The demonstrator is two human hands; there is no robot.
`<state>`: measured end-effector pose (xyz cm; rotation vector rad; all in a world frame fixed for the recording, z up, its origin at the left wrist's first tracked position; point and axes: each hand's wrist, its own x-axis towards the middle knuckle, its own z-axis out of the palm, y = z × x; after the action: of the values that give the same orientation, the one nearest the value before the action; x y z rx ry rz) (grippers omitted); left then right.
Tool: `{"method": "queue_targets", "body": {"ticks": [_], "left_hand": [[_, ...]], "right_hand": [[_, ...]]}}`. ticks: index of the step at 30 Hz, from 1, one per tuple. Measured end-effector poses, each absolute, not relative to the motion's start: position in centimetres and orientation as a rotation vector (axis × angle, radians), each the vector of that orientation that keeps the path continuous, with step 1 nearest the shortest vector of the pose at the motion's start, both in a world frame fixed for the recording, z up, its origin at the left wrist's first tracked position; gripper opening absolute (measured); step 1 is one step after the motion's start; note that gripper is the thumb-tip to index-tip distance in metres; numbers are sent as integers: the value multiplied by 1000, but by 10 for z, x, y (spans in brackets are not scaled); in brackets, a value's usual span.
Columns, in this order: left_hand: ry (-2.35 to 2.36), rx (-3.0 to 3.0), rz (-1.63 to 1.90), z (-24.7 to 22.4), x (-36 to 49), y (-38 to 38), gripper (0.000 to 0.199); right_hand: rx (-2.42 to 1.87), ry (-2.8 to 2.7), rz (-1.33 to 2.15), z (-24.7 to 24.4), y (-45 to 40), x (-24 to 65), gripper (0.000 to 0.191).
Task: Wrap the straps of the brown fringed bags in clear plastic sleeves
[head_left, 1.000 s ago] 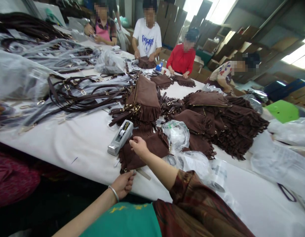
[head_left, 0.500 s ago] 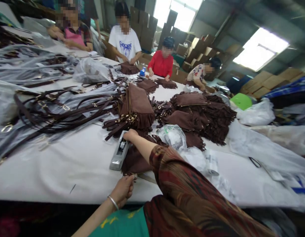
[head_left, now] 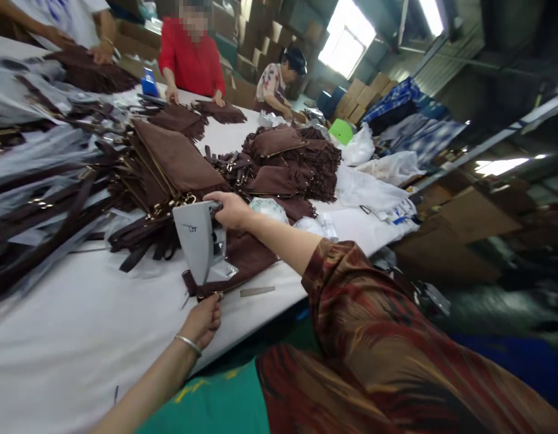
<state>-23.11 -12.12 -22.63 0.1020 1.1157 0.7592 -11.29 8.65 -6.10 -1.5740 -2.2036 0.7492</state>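
Note:
My right hand (head_left: 230,211) grips the far end of a grey tape dispenser (head_left: 193,238), which is tipped up on its edge over a brown bag (head_left: 252,256). The bag lies flat near the table's front edge, partly hidden by the dispenser and my right arm. At its near corner, by some metal hardware, the fingers of my left hand (head_left: 206,319) are closed in a pinch. Exactly what lies between those fingertips is hidden. A thin tan strip (head_left: 257,291) rests on the white table just right of my left hand.
Stacked brown bags (head_left: 177,157) with gold zips stand just beyond the dispenser. A heap of fringed bags (head_left: 292,160) lies farther right. Dark straps (head_left: 44,205) in plastic cover the left side. Co-workers handle bags across the white table (head_left: 71,337).
The dispenser has gone from lying on the table to being tipped up, its side now facing me. My left hand stays at the bag's corner. The view has swung right.

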Motion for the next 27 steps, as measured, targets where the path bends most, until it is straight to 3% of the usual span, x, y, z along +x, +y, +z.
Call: {"method": "queue_targets", "body": {"ticks": [4,7,13,18,27], "left_hand": [[1072,81,779,-215,-242,-98,13],[1033,77,830,-204,-248,-81,11],[1057,55,927,-185,-259,-56,10],[1106,38,960,-178,-255,-55,11],[1034,-49,1165,-160,-277,-47,19]], "right_hand": [[-1657,-2079,745,-12,70,-51,51],[-1808,-2023,802,-9,39,-6,51],[-2243,-2091,854,-80,-29,56,54],[-2314,-2350,754,-137,-43,75,53],[-2243,-2436,838,-156,-19,84,46]]}}
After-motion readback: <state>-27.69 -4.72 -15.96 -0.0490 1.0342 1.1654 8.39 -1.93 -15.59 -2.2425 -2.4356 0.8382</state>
